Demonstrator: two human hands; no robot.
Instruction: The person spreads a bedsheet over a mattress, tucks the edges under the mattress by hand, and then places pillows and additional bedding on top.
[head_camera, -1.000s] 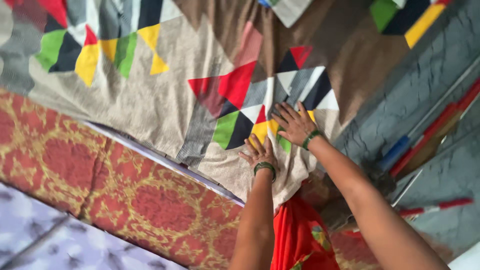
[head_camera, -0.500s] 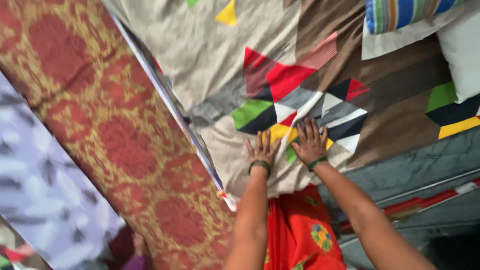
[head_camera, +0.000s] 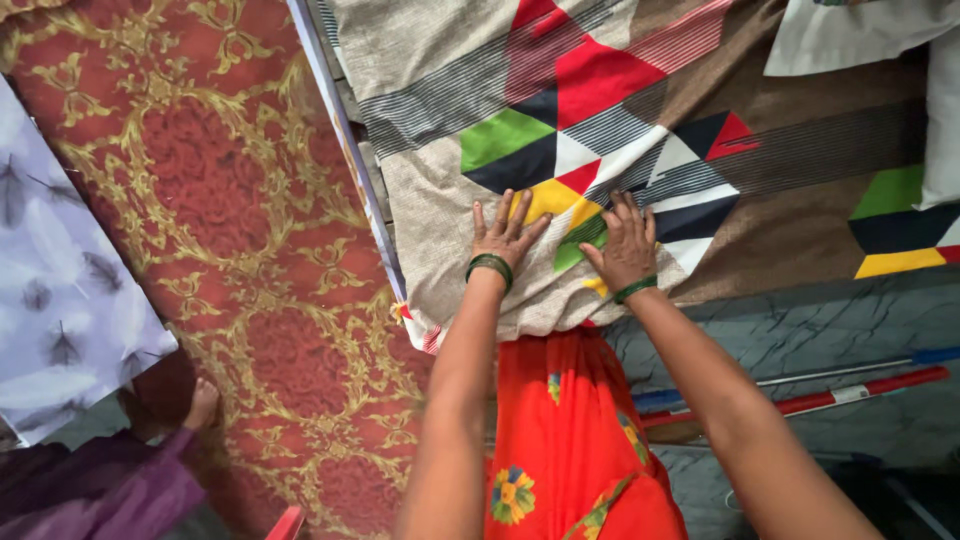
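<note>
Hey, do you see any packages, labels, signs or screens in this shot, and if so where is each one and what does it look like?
None in view: no package, label, sign or screen.
Only cloth shows: both hands, left hand and right hand, lie flat on a beige and brown sheet patterned with coloured triangles, beside a red and gold patterned mattress.

Bed with a red mattress patterned in gold scrollwork (head_camera: 230, 200). Directly on it lies a beige and brown cotton sheet printed with coloured triangles (head_camera: 450, 210), spread flat, its near edge hanging over. White pillows (head_camera: 850, 35) rest at the far right.
</note>
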